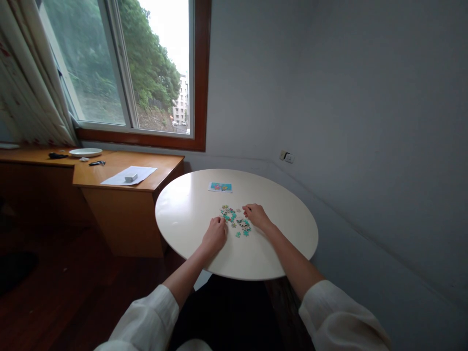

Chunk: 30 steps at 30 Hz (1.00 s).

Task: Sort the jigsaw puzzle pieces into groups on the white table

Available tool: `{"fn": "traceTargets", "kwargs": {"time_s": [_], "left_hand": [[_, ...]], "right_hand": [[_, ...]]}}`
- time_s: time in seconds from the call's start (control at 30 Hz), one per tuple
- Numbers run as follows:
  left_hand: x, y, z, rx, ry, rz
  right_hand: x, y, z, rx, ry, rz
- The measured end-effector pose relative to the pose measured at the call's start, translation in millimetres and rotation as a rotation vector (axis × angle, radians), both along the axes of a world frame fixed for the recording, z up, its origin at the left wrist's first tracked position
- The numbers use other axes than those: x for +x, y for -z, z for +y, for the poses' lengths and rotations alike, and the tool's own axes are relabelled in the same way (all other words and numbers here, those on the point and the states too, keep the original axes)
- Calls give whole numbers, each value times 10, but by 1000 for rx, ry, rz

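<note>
Small jigsaw puzzle pieces (229,214), mostly teal with some yellow and pale ones, lie in a loose heap near the middle of a round white table (190,214). My left hand (215,233) rests at the heap's left edge with its fingers curled in; what they hold, if anything, is hidden. On the heap's right side, my right hand (257,216) has its fingertips pinched together, too small to show what is between them. Between the hands lies a second cluster of puzzle pieces (244,224). Behind the heap is a flat picture card (220,187) with a blue cartoon print.
A wooden desk (168,168) stands at the left, bearing a white plate (86,152), a sheet of paper (146,173) and a small white box (130,178). A window is above it. The grey wall (347,146) with a socket (289,157) runs behind and right of the table.
</note>
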State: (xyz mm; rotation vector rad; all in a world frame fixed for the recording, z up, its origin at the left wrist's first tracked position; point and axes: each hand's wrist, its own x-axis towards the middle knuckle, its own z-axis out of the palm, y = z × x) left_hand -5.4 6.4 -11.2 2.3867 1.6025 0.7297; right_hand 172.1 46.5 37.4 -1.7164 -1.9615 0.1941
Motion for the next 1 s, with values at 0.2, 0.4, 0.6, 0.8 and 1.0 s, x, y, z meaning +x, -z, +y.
{"fn": "traceTargets", "kwargs": {"time_s": [0.2,0.4,0.6,0.8,1.0], "left_hand": [[-3,1,-1,0,30,-75],[-14,44,27,-6,67,-153],[-22,82,53,2,82,-212],[-25,114,85,24,107,-259],[-21,123,86,55,110,-284]], "right_hand": [[28,51,-24,-29,-75,14],[91,262,-106,-66,-187,-24],[-44,457,-265,-159,-120,-150],[-207,493,-180,69,-108,-49],[-202,555,-12,151,-114,26]]}}
